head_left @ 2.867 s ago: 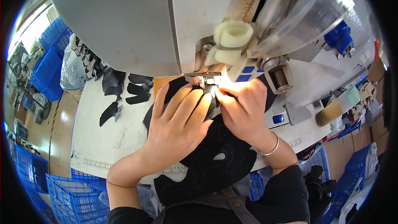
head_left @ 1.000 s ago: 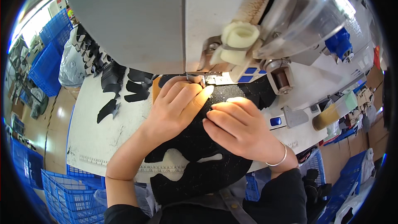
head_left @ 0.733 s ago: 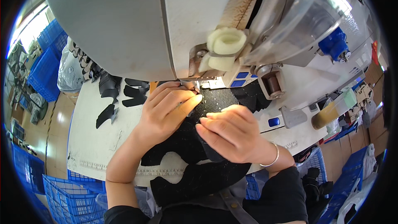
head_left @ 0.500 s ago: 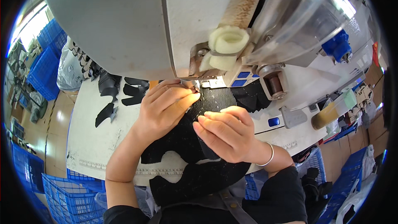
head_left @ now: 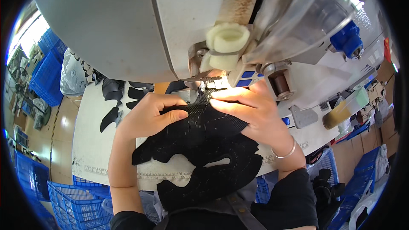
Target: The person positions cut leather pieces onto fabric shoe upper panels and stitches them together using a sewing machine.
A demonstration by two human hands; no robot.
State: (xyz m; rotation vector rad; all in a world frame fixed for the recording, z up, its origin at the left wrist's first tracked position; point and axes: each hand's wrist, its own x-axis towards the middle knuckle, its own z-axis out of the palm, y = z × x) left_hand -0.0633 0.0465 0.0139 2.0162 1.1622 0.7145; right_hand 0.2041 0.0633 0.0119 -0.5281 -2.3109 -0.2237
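Observation:
A black mesh fabric piece (head_left: 200,134) lies over the sewing machine's bed, its upper edge bunched under the lit needle area (head_left: 206,87). My left hand (head_left: 149,117) grips the fabric's left edge, thumb on top and fingers curled around behind. On the other side, my right hand (head_left: 260,117) grips the right part of the piece close to the needle, its fingers bent over the mesh. Loose pale threads show on the dark cloth. A lower curved part of the black fabric (head_left: 204,183) hangs over the table's front edge toward my lap.
The grey sewing machine head (head_left: 106,25) looms above my hands, with a thread spool (head_left: 281,85) at its right. Cut black pieces (head_left: 111,117) lie on the white table (head_left: 91,140) at left. Blue crates (head_left: 72,204) stand below, and a ruler strip (head_left: 166,176) runs along the front.
The fabric has been turned and spread, and its edge is now bunched at the needle. My left hand has shifted down and left; my right hand has moved up and right, onto the cloth.

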